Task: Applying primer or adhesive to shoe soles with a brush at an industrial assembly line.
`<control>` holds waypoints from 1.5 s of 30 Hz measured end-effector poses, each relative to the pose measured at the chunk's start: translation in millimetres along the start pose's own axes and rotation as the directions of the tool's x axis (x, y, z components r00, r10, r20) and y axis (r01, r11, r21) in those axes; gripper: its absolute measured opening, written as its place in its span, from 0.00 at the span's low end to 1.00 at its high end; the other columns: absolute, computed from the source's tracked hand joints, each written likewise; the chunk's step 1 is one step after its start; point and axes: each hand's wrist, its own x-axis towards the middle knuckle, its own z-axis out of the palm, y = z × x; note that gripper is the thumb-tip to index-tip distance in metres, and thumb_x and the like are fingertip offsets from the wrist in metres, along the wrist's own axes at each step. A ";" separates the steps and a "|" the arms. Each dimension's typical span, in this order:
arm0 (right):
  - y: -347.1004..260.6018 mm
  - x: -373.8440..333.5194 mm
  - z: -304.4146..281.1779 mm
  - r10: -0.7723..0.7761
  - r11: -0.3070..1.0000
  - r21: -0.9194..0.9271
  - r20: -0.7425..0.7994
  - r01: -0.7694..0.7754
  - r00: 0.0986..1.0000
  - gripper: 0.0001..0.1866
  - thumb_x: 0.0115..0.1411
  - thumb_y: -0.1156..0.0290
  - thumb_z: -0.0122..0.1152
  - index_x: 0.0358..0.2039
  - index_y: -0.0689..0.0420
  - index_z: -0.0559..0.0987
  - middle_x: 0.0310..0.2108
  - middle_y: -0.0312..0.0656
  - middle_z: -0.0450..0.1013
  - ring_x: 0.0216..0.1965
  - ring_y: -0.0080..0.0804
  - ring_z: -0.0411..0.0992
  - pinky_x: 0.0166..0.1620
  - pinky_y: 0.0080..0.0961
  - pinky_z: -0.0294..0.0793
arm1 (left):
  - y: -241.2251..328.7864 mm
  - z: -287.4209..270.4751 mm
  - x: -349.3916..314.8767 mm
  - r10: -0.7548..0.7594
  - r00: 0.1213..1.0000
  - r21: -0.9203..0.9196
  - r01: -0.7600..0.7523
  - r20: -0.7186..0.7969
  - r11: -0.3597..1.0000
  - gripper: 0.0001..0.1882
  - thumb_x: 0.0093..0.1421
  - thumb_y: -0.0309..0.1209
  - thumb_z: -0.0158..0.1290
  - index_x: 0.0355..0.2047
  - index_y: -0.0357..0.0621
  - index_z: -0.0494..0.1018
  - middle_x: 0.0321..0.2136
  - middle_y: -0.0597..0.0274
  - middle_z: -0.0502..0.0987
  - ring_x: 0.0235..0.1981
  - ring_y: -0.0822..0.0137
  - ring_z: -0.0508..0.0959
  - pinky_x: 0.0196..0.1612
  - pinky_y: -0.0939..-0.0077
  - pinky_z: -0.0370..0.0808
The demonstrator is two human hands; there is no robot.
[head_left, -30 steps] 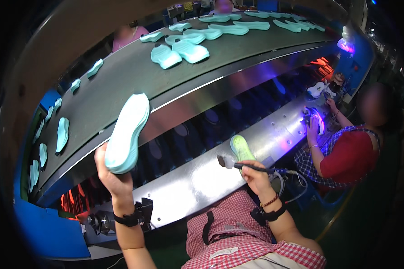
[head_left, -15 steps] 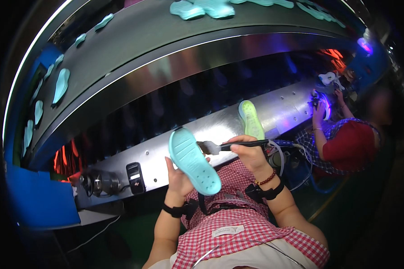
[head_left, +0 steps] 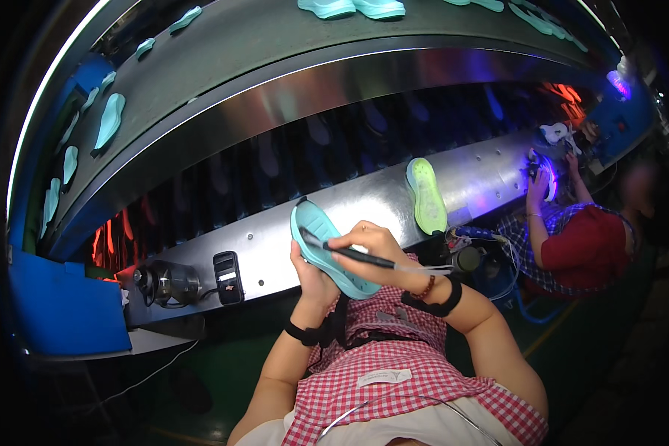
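A light blue shoe sole [head_left: 316, 217] is tilted in my left hand [head_left: 314, 285], whose fingers are mostly hidden behind it. My right hand [head_left: 377, 249] grips the black handle of a brush [head_left: 364, 257]. The brush's bristles lie on or just over the ridged upper part of the sole. From the handle's rear end a pale, thin tube runs off to the right. My right hand and wrist cover part of the sole's lower half. Beyond them, a yellow-green sole [head_left: 427, 199] rests on the metal ledge [head_left: 349, 195].
A conveyor belt [head_left: 238, 67] curves across the back, carrying several light blue soles [head_left: 110, 121]. On the ledge's left stand a clear jug [head_left: 172, 282] and a black case [head_left: 228, 277]. At right, a co-worker [head_left: 583, 241] in a red top handles something under violet light.
My right hand has brought the brush leftward from beside the sole onto its face. The sole has tilted in my left hand. The whole view has shifted slightly.
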 end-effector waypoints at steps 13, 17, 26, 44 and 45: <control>-18.7 -5.2 -34.0 0.356 0.792 0.487 0.121 -0.368 0.927 0.10 0.50 0.76 0.59 0.34 0.62 0.78 0.29 0.41 0.75 0.31 0.21 0.72 0.36 0.16 0.71 | 5.5 36.4 -17.0 -0.057 0.982 -0.035 0.064 0.181 0.997 0.36 0.58 0.61 0.25 0.49 0.45 0.63 0.42 0.57 0.71 0.40 0.60 0.72 0.43 0.63 0.72; -20.0 -19.2 -31.6 0.115 0.883 0.407 0.295 -0.234 0.948 0.10 0.47 0.76 0.63 0.33 0.61 0.79 0.30 0.40 0.76 0.31 0.21 0.72 0.37 0.18 0.71 | 3.4 14.1 -16.5 0.067 0.969 0.060 -0.083 0.238 0.995 0.34 0.59 0.59 0.27 0.49 0.45 0.63 0.43 0.59 0.71 0.42 0.62 0.71 0.44 0.68 0.70; -31.8 -24.9 -23.6 0.055 0.818 0.559 0.165 -0.139 0.985 0.10 0.44 0.77 0.61 0.30 0.64 0.78 0.26 0.43 0.75 0.28 0.21 0.72 0.33 0.17 0.70 | 13.3 -2.6 -17.1 0.173 0.970 0.228 -0.210 0.170 0.951 0.35 0.58 0.60 0.25 0.54 0.47 0.58 0.45 0.56 0.69 0.41 0.61 0.72 0.46 0.65 0.70; -16.2 -22.7 -35.3 0.069 0.810 0.563 0.182 -0.162 0.981 0.10 0.46 0.77 0.61 0.32 0.63 0.78 0.29 0.42 0.76 0.32 0.23 0.73 0.36 0.18 0.70 | 5.0 56.4 -23.0 0.304 0.944 0.205 -0.325 0.127 0.923 0.37 0.57 0.61 0.25 0.51 0.45 0.61 0.34 0.50 0.74 0.33 0.56 0.75 0.40 0.65 0.73; -23.4 -23.7 -34.8 0.010 0.808 0.570 0.241 -0.150 0.971 0.10 0.46 0.78 0.61 0.32 0.63 0.78 0.29 0.42 0.76 0.32 0.24 0.73 0.37 0.18 0.70 | 9.0 54.9 -24.3 0.324 0.940 0.209 -0.340 0.107 0.917 0.37 0.57 0.61 0.25 0.51 0.45 0.61 0.34 0.50 0.74 0.33 0.56 0.75 0.40 0.65 0.73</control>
